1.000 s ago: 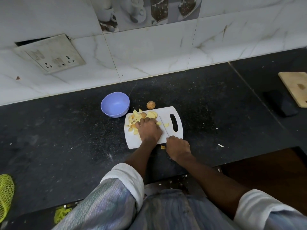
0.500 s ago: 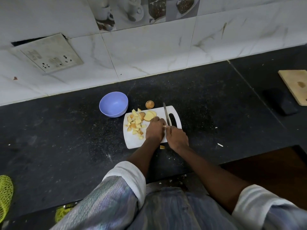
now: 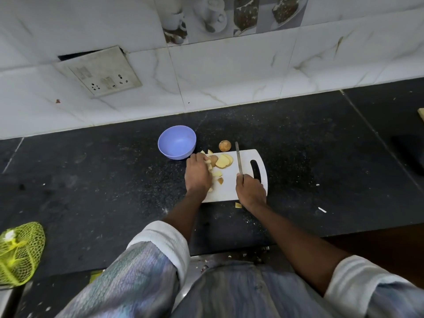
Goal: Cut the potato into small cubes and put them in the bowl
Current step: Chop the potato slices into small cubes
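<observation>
My left hand (image 3: 197,174) lay cupped over the pale yellow cut potato pieces (image 3: 216,173) at the left edge of the white plastic cutting board (image 3: 229,187), though I could not tell if its grip had closed on any. The round lavender plastic bowl (image 3: 177,142), empty, sat just beyond that hand on the black speckled stone surface (image 3: 298,157), nearer it than my right. My right hand (image 3: 251,191) gripped the steel knife (image 3: 238,160), whose blade pointed away from me, right of the uncut slices (image 3: 223,161).

No text, label, brand or number can be read anywhere; the switch plate (image 3: 98,72) on the wall carries only markings too blurred to make out.
</observation>
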